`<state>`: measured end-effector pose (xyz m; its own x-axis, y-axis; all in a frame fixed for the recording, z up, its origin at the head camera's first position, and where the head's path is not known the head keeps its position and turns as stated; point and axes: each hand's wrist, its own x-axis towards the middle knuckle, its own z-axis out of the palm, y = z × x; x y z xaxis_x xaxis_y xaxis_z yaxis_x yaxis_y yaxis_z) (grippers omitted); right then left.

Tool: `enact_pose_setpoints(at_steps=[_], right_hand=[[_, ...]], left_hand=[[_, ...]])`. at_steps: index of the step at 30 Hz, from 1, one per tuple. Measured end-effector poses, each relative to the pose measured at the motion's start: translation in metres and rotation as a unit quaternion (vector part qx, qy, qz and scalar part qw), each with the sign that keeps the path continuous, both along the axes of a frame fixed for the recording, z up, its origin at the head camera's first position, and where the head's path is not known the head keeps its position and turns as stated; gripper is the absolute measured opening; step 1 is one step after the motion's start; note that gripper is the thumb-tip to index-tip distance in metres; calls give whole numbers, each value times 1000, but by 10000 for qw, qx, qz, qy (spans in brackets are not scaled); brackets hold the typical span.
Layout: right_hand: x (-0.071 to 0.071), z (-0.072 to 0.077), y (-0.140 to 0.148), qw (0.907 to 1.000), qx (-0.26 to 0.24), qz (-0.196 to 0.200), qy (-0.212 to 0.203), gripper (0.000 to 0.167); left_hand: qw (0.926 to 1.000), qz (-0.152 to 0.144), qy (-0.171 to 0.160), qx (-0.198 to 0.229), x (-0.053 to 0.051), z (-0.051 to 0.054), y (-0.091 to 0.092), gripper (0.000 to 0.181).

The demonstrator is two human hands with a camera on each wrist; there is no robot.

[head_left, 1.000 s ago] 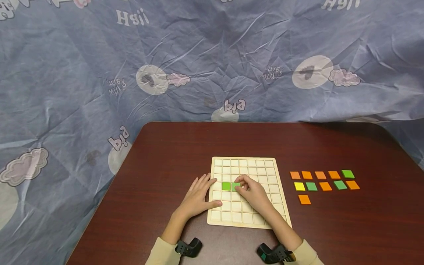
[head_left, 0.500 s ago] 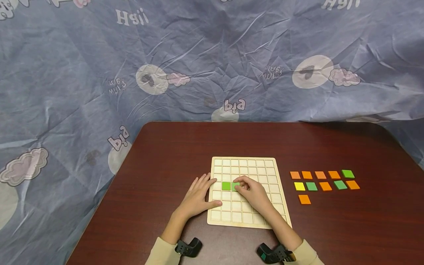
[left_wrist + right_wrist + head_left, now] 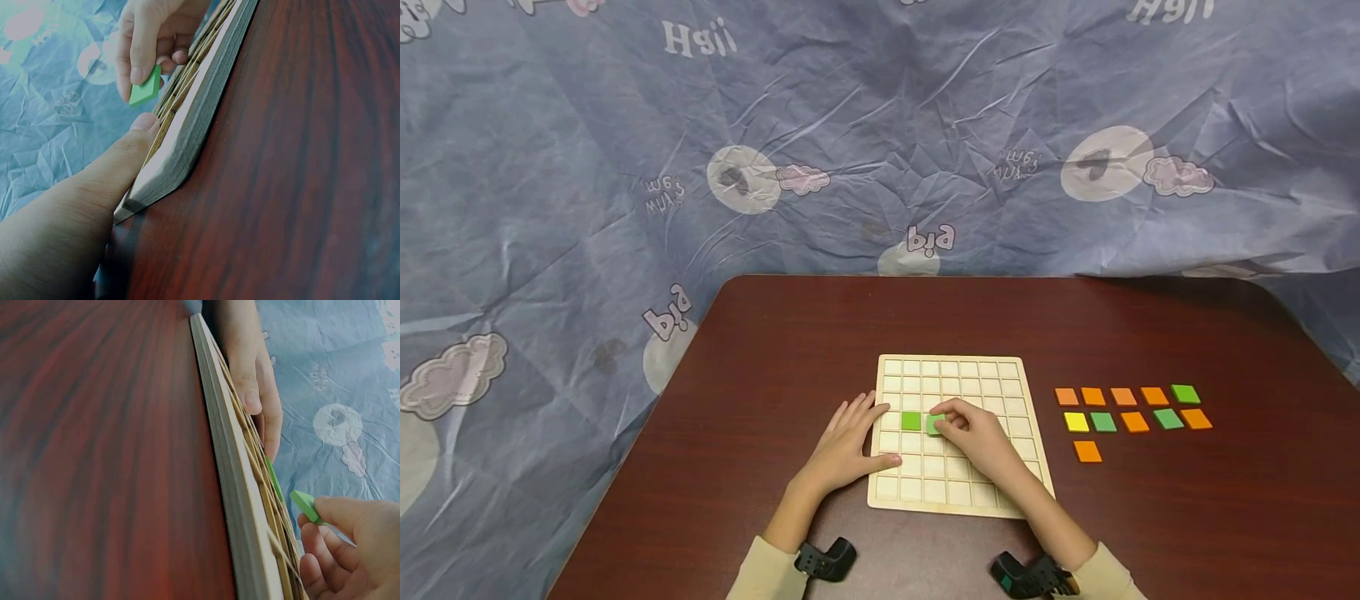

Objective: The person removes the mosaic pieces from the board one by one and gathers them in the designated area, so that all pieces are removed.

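My right hand pinches a light green square tile between thumb and fingers over the pale wooden grid board. In the right wrist view that tile is tilted and held clear of the board's surface. A brighter green tile lies in a cell just left of it. Spread along the board's left edge is my left hand, its thumb resting on the frame and its fingers fairly straight. The left wrist view shows the left thumb touching the board's rim.
Right of the board, loose tiles lie in rows on the dark red-brown table: several orange ones, a yellow tile, and green ones. A patterned blue cloth hangs behind the table.
The light green tile has come up out of its cell, pinched in my right hand, and sits slightly rightward and nearer to me. My left hand has stayed on the board.
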<state>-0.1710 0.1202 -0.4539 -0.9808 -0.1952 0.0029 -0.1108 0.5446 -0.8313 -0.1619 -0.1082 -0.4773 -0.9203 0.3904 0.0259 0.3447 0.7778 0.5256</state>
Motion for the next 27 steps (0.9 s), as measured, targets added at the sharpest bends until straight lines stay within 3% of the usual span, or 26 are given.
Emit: enact_pose_setpoints(at_steps=[10, 27], right_hand=[[8, 11, 16, 9997, 86, 235, 8, 14], [18, 15, 74, 9992, 371, -83, 114, 22]], left_hand=[[10000, -26, 84, 35, 1, 0, 0, 78], [10000, -37, 8, -40, 0, -1, -1, 79]])
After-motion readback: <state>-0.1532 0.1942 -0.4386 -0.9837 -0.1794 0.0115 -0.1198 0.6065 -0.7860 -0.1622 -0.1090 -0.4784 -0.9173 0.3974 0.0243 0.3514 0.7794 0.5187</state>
